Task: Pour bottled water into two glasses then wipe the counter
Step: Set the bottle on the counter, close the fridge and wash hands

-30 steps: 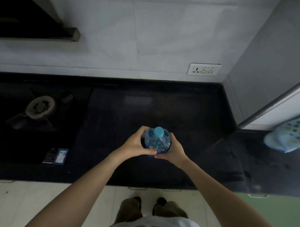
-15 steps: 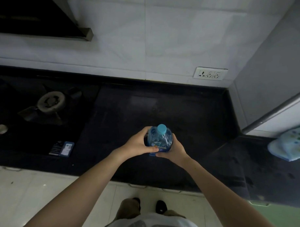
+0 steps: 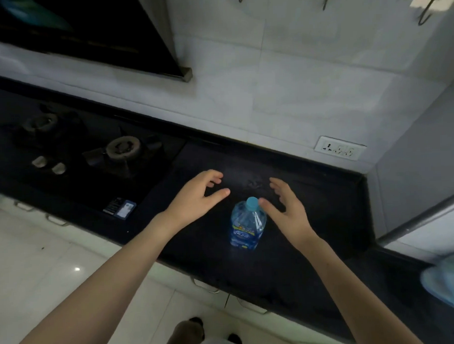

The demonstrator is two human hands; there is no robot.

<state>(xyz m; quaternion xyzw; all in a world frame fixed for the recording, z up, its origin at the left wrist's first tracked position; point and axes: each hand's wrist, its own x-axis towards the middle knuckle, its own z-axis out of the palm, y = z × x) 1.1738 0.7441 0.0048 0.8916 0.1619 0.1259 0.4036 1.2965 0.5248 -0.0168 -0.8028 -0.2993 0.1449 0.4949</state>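
A clear plastic water bottle (image 3: pixel 247 226) with a light blue cap and a blue label stands upright on the black counter (image 3: pixel 313 248), near its front edge. My left hand (image 3: pixel 198 194) hovers open to the bottle's upper left, fingers spread, apart from it. My right hand (image 3: pixel 286 208) is open just right of the bottle, its thumb close to the cap; I cannot tell if it touches. A light blue patterned cloth (image 3: pixel 448 283) lies at the far right edge of the counter. No glasses are in view.
A black gas hob (image 3: pixel 122 149) with two burners and knobs fills the counter's left half. A small dark box (image 3: pixel 120 208) lies at the hob's front corner. A wall socket (image 3: pixel 339 147) sits on the tiled backsplash. A grey cabinet side rises at the right.
Both hands held the bottle above the counter before. Now the bottle stands on the counter and both hands have let go and spread apart. The view has tilted up and left.
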